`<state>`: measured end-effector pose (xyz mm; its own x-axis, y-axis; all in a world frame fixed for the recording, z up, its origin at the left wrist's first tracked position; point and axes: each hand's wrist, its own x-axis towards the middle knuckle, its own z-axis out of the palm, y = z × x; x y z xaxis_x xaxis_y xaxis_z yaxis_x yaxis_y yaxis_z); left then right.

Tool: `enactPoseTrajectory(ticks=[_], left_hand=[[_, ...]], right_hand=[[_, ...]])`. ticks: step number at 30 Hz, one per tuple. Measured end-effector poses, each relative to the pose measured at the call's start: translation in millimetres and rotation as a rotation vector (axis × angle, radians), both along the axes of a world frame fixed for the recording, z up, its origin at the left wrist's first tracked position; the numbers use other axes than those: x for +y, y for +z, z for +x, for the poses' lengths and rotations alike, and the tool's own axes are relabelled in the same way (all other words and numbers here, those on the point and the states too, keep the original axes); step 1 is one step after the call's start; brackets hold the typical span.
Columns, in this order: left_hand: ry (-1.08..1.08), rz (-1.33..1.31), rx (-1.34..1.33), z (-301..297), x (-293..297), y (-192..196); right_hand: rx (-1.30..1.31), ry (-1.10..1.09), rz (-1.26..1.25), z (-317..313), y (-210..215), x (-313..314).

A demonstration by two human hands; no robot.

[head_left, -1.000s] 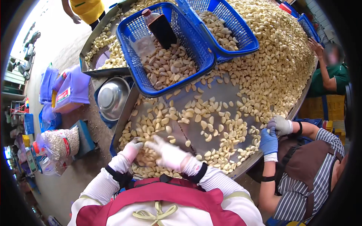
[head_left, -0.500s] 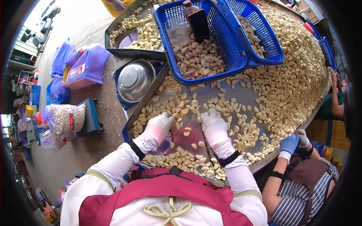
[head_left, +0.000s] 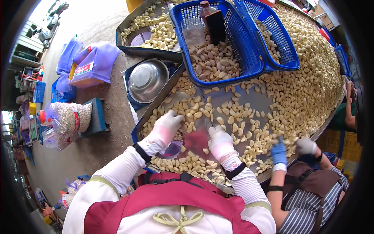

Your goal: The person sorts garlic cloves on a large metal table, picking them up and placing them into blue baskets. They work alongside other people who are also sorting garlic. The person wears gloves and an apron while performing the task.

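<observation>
Gloved left hand (head_left: 167,125) and right hand (head_left: 221,144) sit half-curled, whether gripping anything unclear, over a metal table (head_left: 258,100) with a blue plastic basket (head_left: 243,45) and peeled garlic cloves (head_left: 307,64), heaped at right, scattered beside both hands.

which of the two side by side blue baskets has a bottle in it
The left basket: a red-capped bottle is in it, beside a dark flat object and cloves. The right basket shows only cloves.

Forward of the maroon apron (head_left: 156,200), the gloved left hand (head_left: 165,126) and right hand (head_left: 221,143) are positioned apart, palm-down, fingers (head_left: 212,132) bent.
</observation>
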<state>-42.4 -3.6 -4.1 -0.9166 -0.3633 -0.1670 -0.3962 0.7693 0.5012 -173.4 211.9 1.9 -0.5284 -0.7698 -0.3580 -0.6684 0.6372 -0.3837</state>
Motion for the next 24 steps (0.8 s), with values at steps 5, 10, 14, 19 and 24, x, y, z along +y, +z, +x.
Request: enactPoseTrajectory(ticks=[5,10,14,19,24], left_hand=[[-0.188,-0.094,-0.138,-14,8,0],[-0.189,-0.096,-0.337,-24,29,9],[-0.051,-0.087,-0.271,-16,33,-4],[0.094,0.079,0.028,-11,39,-9],[0.607,0.525,0.227,9,11,-30]], right_hand=[[-1.198,-0.549,-0.317,-20,23,5],[-1.515,-0.629,-0.375,-28,47,-17],[-1.380,-0.576,-0.996,-76,148,-62],[-0.568,-0.238,-0.640,-72,108,-71],[-0.254,-0.092,-0.496,-20,39,-70]])
